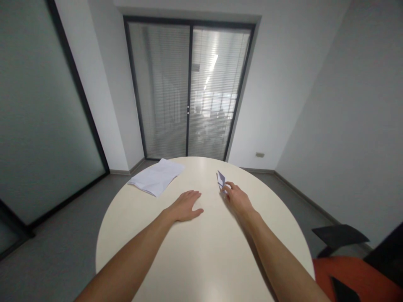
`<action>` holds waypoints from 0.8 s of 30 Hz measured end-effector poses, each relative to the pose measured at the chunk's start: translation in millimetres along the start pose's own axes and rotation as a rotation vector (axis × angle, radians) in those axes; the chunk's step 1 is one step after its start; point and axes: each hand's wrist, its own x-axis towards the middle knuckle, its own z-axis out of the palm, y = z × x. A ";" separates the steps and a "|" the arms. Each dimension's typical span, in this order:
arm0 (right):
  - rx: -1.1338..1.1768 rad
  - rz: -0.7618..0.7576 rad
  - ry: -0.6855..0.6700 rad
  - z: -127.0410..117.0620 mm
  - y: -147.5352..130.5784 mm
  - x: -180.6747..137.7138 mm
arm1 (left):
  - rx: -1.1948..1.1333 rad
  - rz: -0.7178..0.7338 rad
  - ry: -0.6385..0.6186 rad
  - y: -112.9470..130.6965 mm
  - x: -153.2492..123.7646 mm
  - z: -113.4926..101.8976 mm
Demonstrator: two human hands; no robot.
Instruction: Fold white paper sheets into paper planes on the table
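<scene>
My left hand (186,206) lies flat on the pale round table (195,260), fingers stretched out and thumb apart, with nothing in it. Farther right, my right hand (236,198) pinches a small folded piece of white paper (221,178) between thumb and fingers. The folded paper stands tilted at or just above the tabletop, its pointed tip away from me; the fingers hide its near end. Beyond my left hand, toward the table's far left edge, lies a stack of white paper sheets (157,176), slightly fanned out.
An orange chair (352,277) with black armrests stands close to the table's right side. Past the far edge is a glass door (189,88) with blinds. A frosted glass panel (44,109) is at the left, and a grey wall (352,126) is at the right.
</scene>
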 end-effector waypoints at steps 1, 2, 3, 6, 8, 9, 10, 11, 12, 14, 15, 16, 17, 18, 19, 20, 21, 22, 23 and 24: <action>-0.007 0.022 0.001 -0.8 0.4 1.2 | -0.002 -0.001 0.000 -1.1 -0.3 -0.1; -0.014 0.040 0.003 -1.6 0.6 2.3 | -0.003 0.000 0.001 -2.2 -0.6 0.0; -0.019 0.055 0.004 -2.3 0.4 3.4 | -0.003 0.002 0.002 -3.4 -0.9 0.1; -0.032 0.075 -0.012 -4.5 -0.6 7.2 | -0.001 0.005 0.003 -6.2 -2.0 0.6; -0.037 0.082 -0.040 -5.8 -1.2 10.4 | 0.000 0.005 0.000 -6.8 -2.5 0.3; -0.042 0.086 -0.056 -6.4 -1.2 12.3 | 0.000 0.005 -0.001 -6.6 -2.6 -0.1; -0.055 0.089 -0.070 -6.8 -0.9 14.4 | -0.001 0.005 -0.002 -6.2 -2.6 -0.6; -0.076 0.091 -0.083 -7.1 -0.2 16.6 | -0.003 0.004 -0.001 -5.6 -2.5 -1.0; -0.102 0.094 -0.094 -7.3 1.0 19.0 | -0.005 0.002 -0.001 -4.8 -2.3 -1.4; -0.155 0.103 -0.110 -7.1 5.5 23.7 | -0.009 -0.005 -0.004 -3.4 -1.7 -1.8; -0.175 0.109 -0.116 -6.8 8.9 25.9 | -0.010 -0.009 -0.007 -2.9 -1.4 -1.8; -0.187 0.117 -0.121 -6.6 12.8 28.0 | -0.010 -0.011 -0.009 -2.6 -1.1 -1.7; -0.199 0.124 -0.127 -6.4 17.4 29.8 | -0.010 -0.013 -0.011 -2.5 -0.9 -1.6; -0.210 0.131 -0.132 -6.3 22.3 31.6 | -0.009 -0.014 -0.013 -2.6 -0.8 -1.6; -0.222 0.139 -0.138 -6.3 27.5 33.1 | -0.009 -0.014 -0.013 -3.0 -0.7 -1.6; -0.234 0.150 -0.141 -6.4 32.7 34.6 | -0.009 -0.013 -0.012 -3.4 -0.7 -1.8; -0.244 0.162 -0.144 -6.4 38.0 36.0 | -0.008 -0.010 -0.011 -3.9 -0.6 -2.1; -0.253 0.173 -0.149 -6.3 43.2 37.4 | -0.006 -0.009 -0.011 -4.3 -0.4 -2.4; -0.261 0.182 -0.152 -5.9 48.3 38.7 | -0.002 -0.009 -0.012 -4.8 -0.1 -2.7; -0.268 0.190 -0.154 -5.2 53.2 40.1 | 0.004 -0.009 -0.014 -5.1 0.3 -2.9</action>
